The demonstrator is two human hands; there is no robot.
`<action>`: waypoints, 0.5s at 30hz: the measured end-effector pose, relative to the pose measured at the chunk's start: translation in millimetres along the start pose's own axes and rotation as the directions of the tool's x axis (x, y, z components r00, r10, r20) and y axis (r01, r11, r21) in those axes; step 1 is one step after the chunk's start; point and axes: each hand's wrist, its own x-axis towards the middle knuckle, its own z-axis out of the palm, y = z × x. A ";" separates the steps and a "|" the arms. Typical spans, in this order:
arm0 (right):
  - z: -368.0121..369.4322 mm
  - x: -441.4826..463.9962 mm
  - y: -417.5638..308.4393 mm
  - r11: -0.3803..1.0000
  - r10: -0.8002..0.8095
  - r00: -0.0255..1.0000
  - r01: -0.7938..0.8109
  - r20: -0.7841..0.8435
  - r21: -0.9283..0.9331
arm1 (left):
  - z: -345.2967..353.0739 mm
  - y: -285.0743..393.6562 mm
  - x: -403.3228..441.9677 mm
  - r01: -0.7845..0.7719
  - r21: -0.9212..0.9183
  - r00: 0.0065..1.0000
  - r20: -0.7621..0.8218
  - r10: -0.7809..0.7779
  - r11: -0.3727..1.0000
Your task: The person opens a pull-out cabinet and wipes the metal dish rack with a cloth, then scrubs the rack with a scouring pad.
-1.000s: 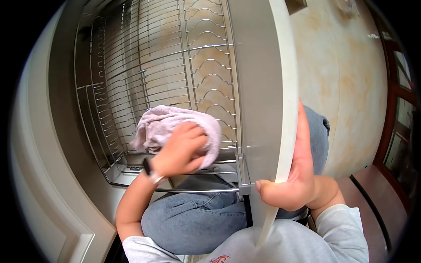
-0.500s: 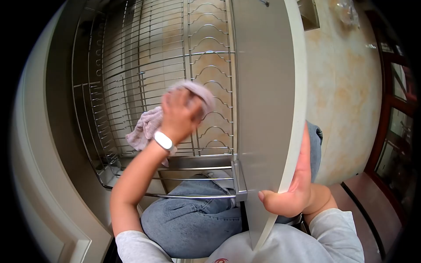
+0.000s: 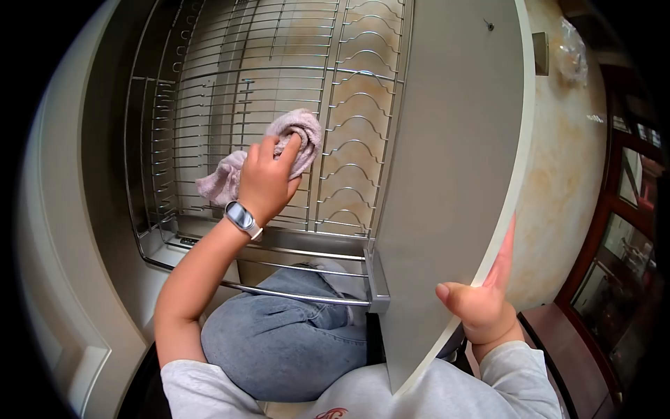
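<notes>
Kitchen, likely in a home. Pull-out wire rack (image 3: 307, 242) with wavy plate-type dividers, joined to flat grey drawer front (image 3: 453, 140) on its right. Cream moulded cabinet panel (image 3: 52, 230) left of rack. Beige marbled floor (image 3: 562, 181) under and right of rack; reddish-brown glass-paned woodwork (image 3: 621, 237) far right of rack.

From afar I see the cloth (image 3: 310, 140) on the wire rack (image 3: 279, 68) — drawer front (image 3: 453, 153) to its right, cabinet panel (image 3: 59, 244) left.
</notes>
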 end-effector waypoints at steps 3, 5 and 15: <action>-3.3 4.4 1.2 0.998 -0.054 0.997 0.055 0.056 -0.007 | -27.2 21.9 17.8 0.098 -0.192 0.984 0.169 -0.066 0.976; -4.2 3.3 3.1 0.996 -0.090 0.992 0.091 0.091 -0.013 | -42.9 44.9 37.8 0.114 -0.611 0.969 0.242 0.047 0.783; -1.1 9.1 -2.2 0.987 -0.114 0.989 0.123 0.096 -0.101 | 24.2 69.0 186.2 0.093 -0.657 0.992 0.124 -0.015 0.749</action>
